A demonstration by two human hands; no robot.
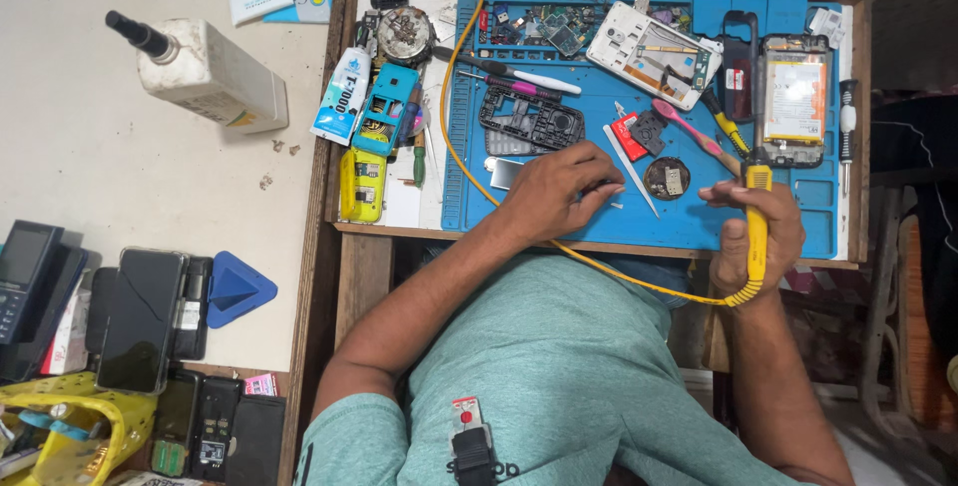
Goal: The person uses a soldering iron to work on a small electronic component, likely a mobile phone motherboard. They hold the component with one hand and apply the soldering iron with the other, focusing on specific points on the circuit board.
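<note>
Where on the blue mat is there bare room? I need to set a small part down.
Free: the blue mat strip between the right hand and the opened phone, and beside the left hand. The parts tray end is crowded.

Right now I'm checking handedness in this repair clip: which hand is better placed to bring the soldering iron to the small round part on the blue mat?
The right hand: it already grips the yellow soldering iron, close beside the round part. The left hand rests palm-down on the blue mat, holding no tool.

Matt blue rubbery mat, wooden tray
</note>
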